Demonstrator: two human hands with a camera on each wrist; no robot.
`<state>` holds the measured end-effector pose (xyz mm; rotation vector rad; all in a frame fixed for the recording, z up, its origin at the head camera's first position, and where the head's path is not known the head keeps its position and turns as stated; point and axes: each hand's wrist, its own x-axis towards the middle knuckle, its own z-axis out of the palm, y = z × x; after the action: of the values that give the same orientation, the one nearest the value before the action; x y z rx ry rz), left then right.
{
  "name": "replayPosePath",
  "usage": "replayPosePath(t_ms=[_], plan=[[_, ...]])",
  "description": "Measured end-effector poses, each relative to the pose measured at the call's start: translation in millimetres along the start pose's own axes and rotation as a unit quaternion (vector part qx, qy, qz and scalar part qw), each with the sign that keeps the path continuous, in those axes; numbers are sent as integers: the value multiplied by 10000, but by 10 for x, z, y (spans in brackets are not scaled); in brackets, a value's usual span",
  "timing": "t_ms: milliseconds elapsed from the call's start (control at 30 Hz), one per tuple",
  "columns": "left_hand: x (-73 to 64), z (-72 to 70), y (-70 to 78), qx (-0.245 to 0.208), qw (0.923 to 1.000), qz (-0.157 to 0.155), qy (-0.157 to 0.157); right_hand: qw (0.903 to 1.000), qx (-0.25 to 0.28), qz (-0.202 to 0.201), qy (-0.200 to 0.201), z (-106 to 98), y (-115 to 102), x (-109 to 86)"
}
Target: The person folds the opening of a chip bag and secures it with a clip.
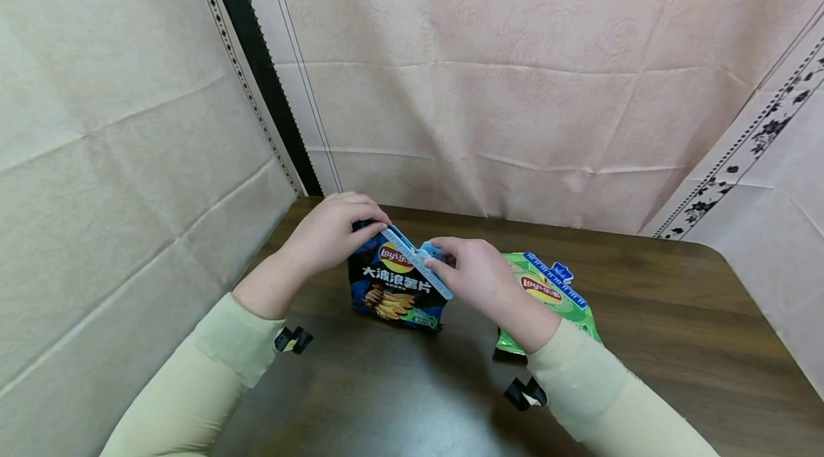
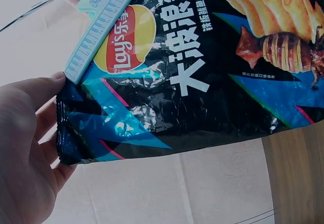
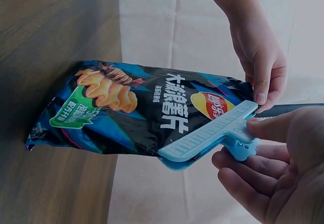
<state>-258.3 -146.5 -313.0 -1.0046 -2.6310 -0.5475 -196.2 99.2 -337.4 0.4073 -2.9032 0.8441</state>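
A black and blue Lay's chip bag (image 1: pixel 394 287) stands on the table, tilted, its printed front toward me. Across its top edge lies a light blue bag clip (image 1: pixel 418 262), slanting down to the right. My left hand (image 1: pixel 335 232) pinches the bag's upper left corner between thumb and fingers, right at the clip's end in the left wrist view. With thumb and fingers, my right hand (image 1: pixel 479 274) pinches the handle of the clip (image 3: pixel 240 143). Both long bars of the clip lie along the bag in the right wrist view.
A green Lay's chip bag (image 1: pixel 515 332) lies to the right, partly behind my right forearm, with a dark blue clip (image 1: pixel 556 279) across its top. The brown wooden table (image 1: pixel 676 314) ends at pale cloth curtains (image 1: pixel 515 85) behind and at both sides.
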Motion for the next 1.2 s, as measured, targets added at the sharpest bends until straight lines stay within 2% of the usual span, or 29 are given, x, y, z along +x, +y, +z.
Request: replayPosePath(t_ms=[300,533,767,967,1200], plan=[[-1,2,-3,-1,10000,59,-1,9997,215,-104,-100,9,53,12],[-5,16,-16,-154,9998,90,19,9989,438,-23,-160,32,78,19],[16,44,-41,-395,9992,-5,1,9968,747,143,-244,96,140,3],[25,59,-76,-514,9983,-261,-59,9936,1040,338,-298,264,233,-30],[16,69,-115,-577,9969,-537,-84,9897,1113,813,-387,557,350,-98]])
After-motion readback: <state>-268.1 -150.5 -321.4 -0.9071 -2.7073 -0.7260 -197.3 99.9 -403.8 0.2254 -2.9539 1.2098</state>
